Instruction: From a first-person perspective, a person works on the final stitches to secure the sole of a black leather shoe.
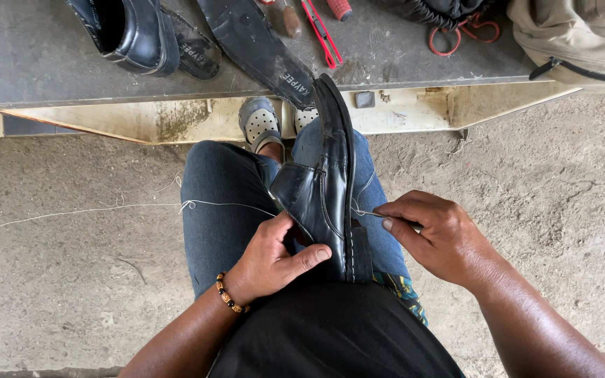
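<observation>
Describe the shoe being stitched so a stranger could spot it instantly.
On the lap in blue jeans, the glossy black leather shoe stands on edge between the left hand and right hand. Unlike the black shoe on the grey bench, white stitches line its sole.

One head-worn camera looks steeply down, close over the lap; knees fill the centre of the frame; a low bench [50,63] crosses the top edge; only this view exists.
</observation>
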